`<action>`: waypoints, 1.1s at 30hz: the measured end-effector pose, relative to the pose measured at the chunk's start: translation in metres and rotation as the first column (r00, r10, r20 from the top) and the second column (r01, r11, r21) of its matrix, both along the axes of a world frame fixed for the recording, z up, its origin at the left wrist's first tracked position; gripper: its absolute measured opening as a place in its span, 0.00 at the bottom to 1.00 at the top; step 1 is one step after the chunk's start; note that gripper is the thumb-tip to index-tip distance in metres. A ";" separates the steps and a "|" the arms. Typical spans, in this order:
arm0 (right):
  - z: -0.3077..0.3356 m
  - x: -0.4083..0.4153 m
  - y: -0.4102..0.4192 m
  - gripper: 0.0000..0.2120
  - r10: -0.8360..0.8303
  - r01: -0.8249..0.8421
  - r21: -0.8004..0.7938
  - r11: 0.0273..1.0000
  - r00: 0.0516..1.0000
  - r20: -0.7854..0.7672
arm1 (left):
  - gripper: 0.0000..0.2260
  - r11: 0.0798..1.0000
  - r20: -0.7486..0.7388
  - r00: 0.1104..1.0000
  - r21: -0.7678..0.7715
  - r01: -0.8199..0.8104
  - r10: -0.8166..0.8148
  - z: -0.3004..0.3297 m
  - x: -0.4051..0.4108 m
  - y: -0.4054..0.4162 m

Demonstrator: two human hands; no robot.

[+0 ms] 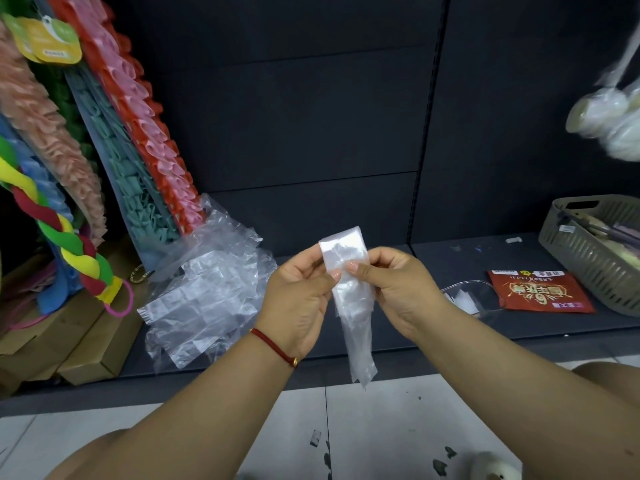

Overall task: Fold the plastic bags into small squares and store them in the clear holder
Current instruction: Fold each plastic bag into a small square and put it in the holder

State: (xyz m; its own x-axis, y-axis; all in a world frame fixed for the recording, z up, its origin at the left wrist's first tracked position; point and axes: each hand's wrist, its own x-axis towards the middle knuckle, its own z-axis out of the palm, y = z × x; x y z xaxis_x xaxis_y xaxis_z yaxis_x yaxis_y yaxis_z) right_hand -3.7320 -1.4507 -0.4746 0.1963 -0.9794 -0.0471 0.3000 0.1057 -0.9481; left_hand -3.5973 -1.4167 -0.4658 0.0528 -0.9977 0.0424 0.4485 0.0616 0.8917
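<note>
I hold a clear plastic bag (351, 306), folded into a long narrow strip, upright in front of the dark shelf. My left hand (298, 299) pinches its left edge near the top. My right hand (398, 289) pinches its right edge at the same height. The strip's top end sticks up above my fingers and its tail hangs down below my wrists. A loose pile of clear plastic bags (207, 289) lies on the shelf to the left. The clear holder (467, 299) lies on the shelf to the right, with small white folded pieces inside.
A red snack packet (540, 292) lies beside the holder. A grey slatted basket (595, 251) stands at far right. Colourful frilled goods (104, 150) and cardboard boxes (90, 344) fill the left. A bagged bundle (609, 123) hangs at upper right. White floor tiles (381, 427) lie below.
</note>
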 end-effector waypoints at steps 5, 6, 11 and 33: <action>0.002 0.002 0.000 0.13 -0.105 0.106 -0.010 0.994 0.993 0.046 | 0.15 0.993 -0.035 0.998 0.110 -0.048 0.052 -0.003 -0.004 -0.002; 0.002 0.002 -0.002 0.14 -0.126 0.126 -0.011 0.992 0.991 0.047 | 0.12 0.988 0.031 0.999 0.154 -0.015 0.010 -0.005 -0.005 -0.001; 0.003 -0.002 -0.006 0.17 -0.150 0.149 -0.009 0.989 0.986 -0.073 | 0.11 0.980 0.522 0.853 0.164 -0.109 0.008 -0.012 -0.004 0.002; 0.006 -0.014 -0.002 0.23 0.250 -0.242 0.091 0.966 0.963 -0.097 | 0.06 0.963 0.454 0.888 0.263 -0.055 -0.073 0.000 0.016 0.003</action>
